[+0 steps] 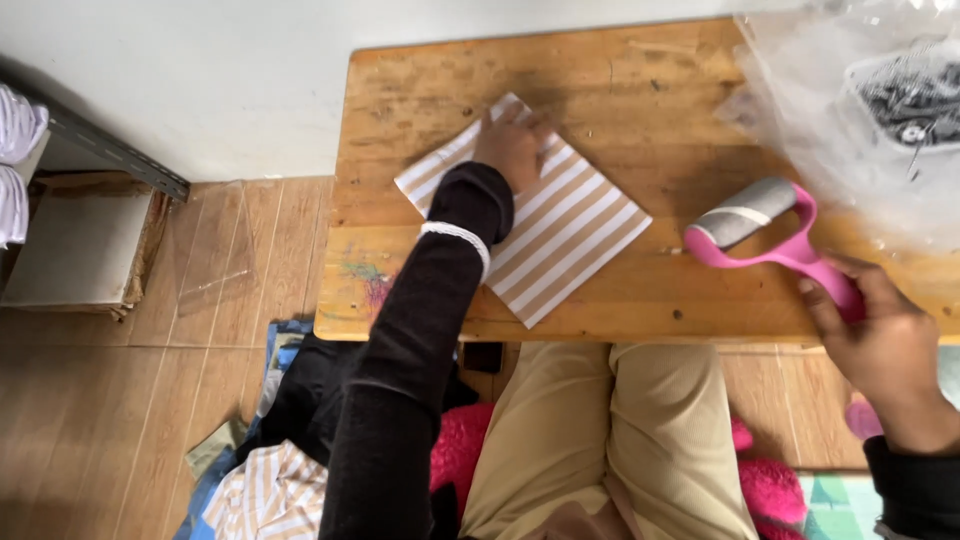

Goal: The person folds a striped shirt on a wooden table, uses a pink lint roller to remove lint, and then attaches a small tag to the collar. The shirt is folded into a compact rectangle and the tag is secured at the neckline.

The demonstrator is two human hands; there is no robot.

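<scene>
The left hand (513,146) lies flat and open on the striped folded cloth (560,230) on the wooden table (640,90) — the right hand (880,340) grips a pink lint roller (765,232) just beside it

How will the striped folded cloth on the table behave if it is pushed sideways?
The striped cloth lies thin and flat, so it is probably floppy and light. On the smooth wooden table it may slide or wrinkle rather than move as one piece. The left hand pressing its far corner likely keeps it in place.
</scene>
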